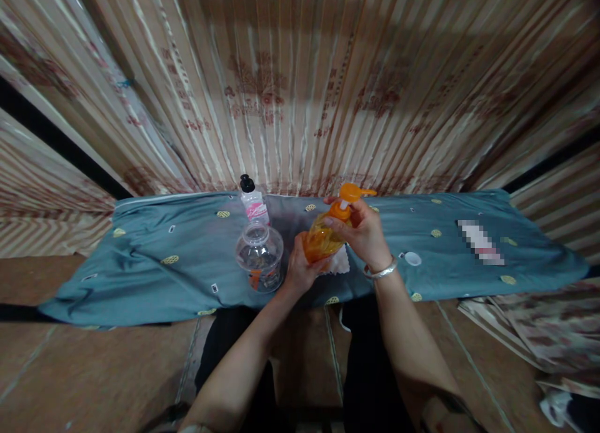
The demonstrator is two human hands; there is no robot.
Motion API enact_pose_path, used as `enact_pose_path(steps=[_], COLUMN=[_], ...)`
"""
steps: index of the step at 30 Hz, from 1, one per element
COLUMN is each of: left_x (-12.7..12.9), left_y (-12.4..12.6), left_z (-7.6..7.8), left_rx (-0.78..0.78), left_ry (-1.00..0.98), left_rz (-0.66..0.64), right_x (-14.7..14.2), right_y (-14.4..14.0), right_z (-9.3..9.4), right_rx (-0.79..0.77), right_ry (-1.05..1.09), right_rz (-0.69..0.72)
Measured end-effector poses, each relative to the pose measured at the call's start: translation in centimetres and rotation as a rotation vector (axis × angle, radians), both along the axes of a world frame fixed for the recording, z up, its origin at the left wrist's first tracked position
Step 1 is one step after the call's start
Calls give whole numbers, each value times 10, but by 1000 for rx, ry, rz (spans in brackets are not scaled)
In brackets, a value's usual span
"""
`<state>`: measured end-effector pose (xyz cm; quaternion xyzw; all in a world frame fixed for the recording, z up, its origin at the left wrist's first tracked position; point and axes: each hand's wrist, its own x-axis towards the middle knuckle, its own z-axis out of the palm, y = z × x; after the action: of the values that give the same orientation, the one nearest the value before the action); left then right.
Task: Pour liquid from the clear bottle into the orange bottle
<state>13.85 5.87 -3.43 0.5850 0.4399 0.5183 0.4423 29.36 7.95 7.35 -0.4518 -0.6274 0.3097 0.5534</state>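
Blue cloth [164, 264], clear jar [260, 255] beside, both hands [300, 267] gripping orange pump bottle [323, 236]

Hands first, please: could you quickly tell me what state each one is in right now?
Left hand: closed around the lower body of the orange pump bottle.
Right hand: closed on the same bottle's neck, just below the pump head.

The left hand [300, 267] covered the bottom of the orange bottle [321, 239], and the right hand [360, 233] covered its right side. A white cloth [338, 262] peeked out from behind both hands, mostly hidden. A patch [479, 240] on the blue sheet [164, 258] at the right was blurred into squares. The pink label on the small bottle [254, 203] was too small to read. Both elbows were cut off at the bottom edge.
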Motion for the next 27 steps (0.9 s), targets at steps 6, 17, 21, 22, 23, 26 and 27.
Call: enact_pose_path(steps=[6, 17, 21, 22, 23, 26, 27], left_x=[-2, -1, 0, -1, -1, -1, -2], left_y=[-2, -4, -6, -6, -6, -7, -7], left_z=[2, 5, 4, 4, 4, 6, 6], left_rx=[12, -63, -76, -79, -81, -84, -81], left_ry=[14, 17, 21, 22, 23, 24, 24], left_rz=[7, 21, 16, 14, 12, 3, 2], right_x=[8, 11, 6, 5, 4, 5, 5], right_y=[-8, -18, -19, -19, -19, -20, -21], right_z=[-3, 11, 10, 9, 9, 13, 14], right_rx=[47, 37, 31, 28, 27, 24, 20], right_ry=[6, -100, -129, -129, -128, -126, -126], right_rz=[38, 62, -115, -139, -141, -33, 19])
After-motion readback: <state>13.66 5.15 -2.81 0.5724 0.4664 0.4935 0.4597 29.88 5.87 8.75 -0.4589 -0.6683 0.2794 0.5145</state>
